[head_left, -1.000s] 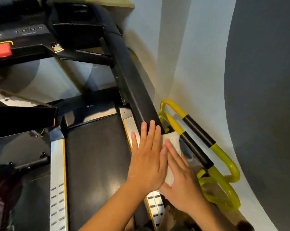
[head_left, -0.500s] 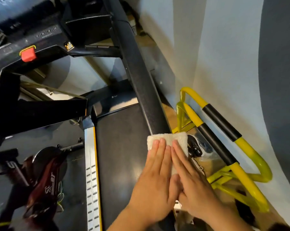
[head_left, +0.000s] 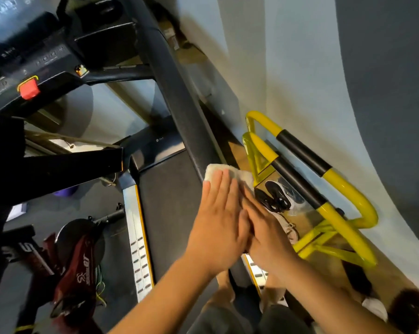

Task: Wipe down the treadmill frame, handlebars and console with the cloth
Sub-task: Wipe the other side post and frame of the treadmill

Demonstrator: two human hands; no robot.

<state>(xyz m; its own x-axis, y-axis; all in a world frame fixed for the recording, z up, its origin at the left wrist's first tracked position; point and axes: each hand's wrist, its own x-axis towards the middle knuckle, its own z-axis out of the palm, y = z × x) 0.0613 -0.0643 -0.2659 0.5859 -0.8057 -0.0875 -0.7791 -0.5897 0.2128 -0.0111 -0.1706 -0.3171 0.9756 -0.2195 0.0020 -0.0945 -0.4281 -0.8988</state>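
Head view: shoes (head_left: 276, 196) and yellow frame (head_left: 348, 189) lie just beside the cloth (head_left: 218, 168).

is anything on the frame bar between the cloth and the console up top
Nothing visible. The left hand and right hand press the cloth flat on the black frame bar, which runs bare from there up to the console.
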